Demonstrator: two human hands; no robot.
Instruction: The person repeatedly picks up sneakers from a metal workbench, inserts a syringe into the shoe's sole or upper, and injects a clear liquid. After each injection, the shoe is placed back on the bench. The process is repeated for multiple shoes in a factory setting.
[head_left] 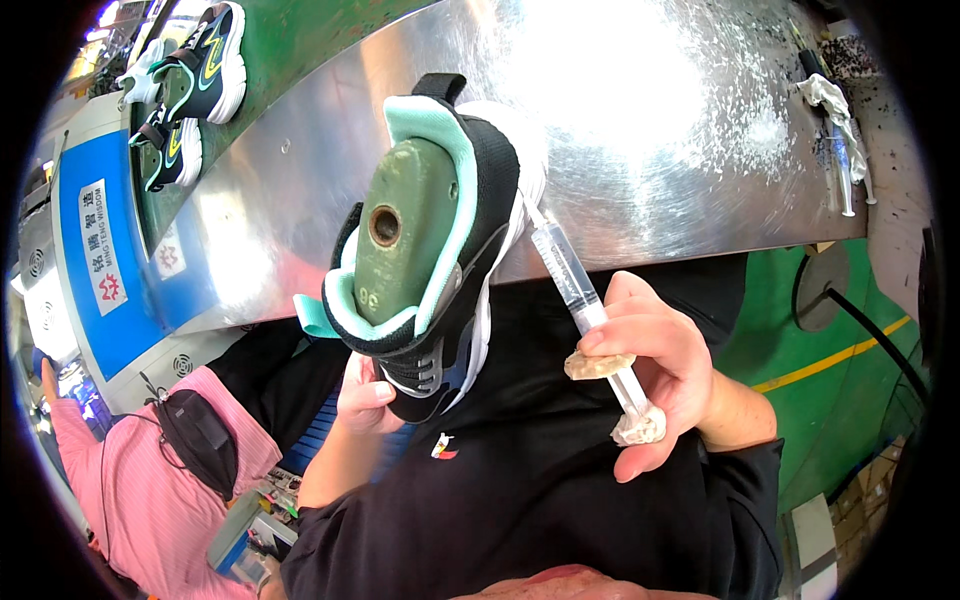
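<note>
Here the left hand (pixel 368 395) grips the shoe (pixel 440 240) from below, while right hand (pixel 665 375) fingers clench a syringe (pixel 575 285), its tip touching the shoe's side.

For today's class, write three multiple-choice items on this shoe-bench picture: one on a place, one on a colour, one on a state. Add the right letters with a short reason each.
1. Where does the tip of the syringe point?
A. at the side of the held shoe
B. at the shoes on the green belt
C. at the floor

2. What colour is the lining of the held shoe?
A. red
B. mint green
C. yellow

3. How does the left hand stand to the shoe?
A. it lies flat on the metal table
B. it hangs free of it
C. it grips it from below

Answers:
1 A, the syringe's tip meets the shoe's white side by the sole.
2 B, the collar around the green foot form is mint green.
3 C, the fingers wrap under the shoe while the right hand holds the syringe.
</note>
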